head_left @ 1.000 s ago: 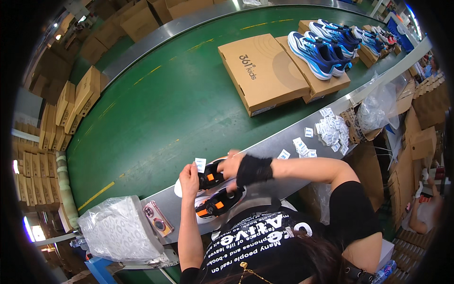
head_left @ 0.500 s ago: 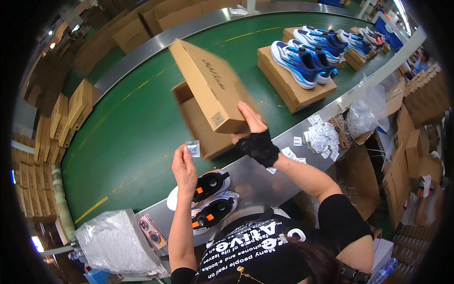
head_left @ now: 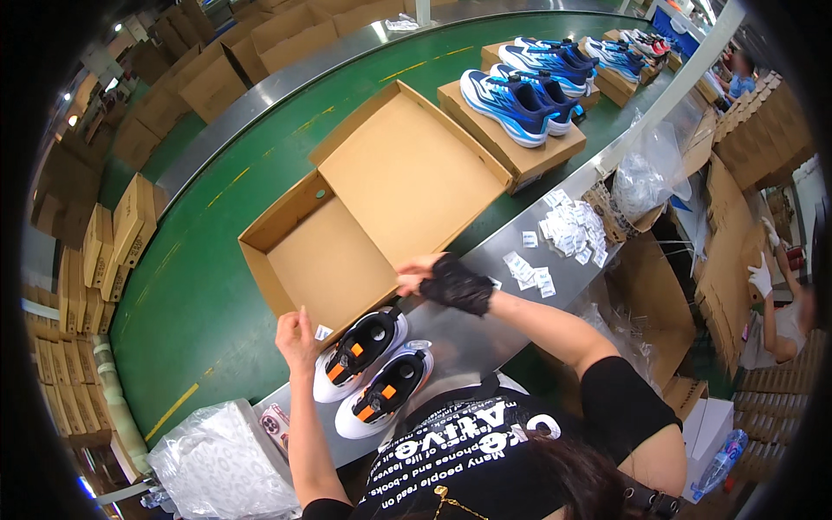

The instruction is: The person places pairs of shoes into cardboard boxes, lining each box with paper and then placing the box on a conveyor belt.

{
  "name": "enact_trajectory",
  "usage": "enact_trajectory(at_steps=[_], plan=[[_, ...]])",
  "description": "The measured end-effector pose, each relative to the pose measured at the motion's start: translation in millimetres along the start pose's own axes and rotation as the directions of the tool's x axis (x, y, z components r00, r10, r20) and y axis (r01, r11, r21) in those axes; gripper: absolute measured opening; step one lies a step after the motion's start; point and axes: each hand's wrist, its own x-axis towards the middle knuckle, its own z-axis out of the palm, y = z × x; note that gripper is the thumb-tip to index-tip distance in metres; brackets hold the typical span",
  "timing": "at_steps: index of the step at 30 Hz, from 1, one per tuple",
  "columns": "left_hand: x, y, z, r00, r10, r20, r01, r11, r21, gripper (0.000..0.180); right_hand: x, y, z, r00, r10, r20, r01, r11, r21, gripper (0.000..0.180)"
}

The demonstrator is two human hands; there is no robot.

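Observation:
An open cardboard shoe box lies at an angle on the green belt, its lid folded back, inside up. My right hand, in a black fingerless glove, has its fingers closed on the box's near edge, where box and lid meet. At the near left corner, my left hand is closed against the box wall. A small white sachet sticks out beside its fingers; the exact grip is partly hidden. A pair of white sneakers with black openings and orange tabs stands just below the box on the metal ledge.
Blue-and-white sneakers stand on shoe boxes at the far right. A pile of sachets lies on the ledge. Plastic-wrapped white sheets lie near left beside a phone. A co-worker's gloved hand shows at right.
The lid has swung over to the right and now lies inside up. My left hand has come down and left with the sachet. The box has moved nearer and left.

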Motion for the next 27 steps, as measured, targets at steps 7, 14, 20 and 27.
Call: enact_trajectory(at_steps=[7, 14, 20, 27], plan=[[-55, -68, -106, 0.92, -0.249, -0.302, 0.276, 0.96, 0.048, 0.017, 68, 10, 73, 0.894, -0.009, 0.447, 0.412, 0.409, -0.814, 0.049], [-229, -243, -267, 0.669, -0.539, -0.512, 0.738, 0.565, 0.37, 0.043, 90, -17, 90, 0.757, 0.222, 0.615, 0.495, 0.42, -0.761, 0.047], [-236, -189, -260, 0.654, -0.667, -0.357, 0.724, 0.417, 0.55, 0.06, 151, -58, 71, 0.798, -0.277, 0.536, 0.59, 0.543, -0.597, 0.036], [-239, -186, -254, 0.676, -0.512, -0.529, 0.737, 0.487, 0.469, 0.027, 176, -123, 80, 0.86, -0.165, 0.482, 0.474, 0.608, -0.637, 0.032]])
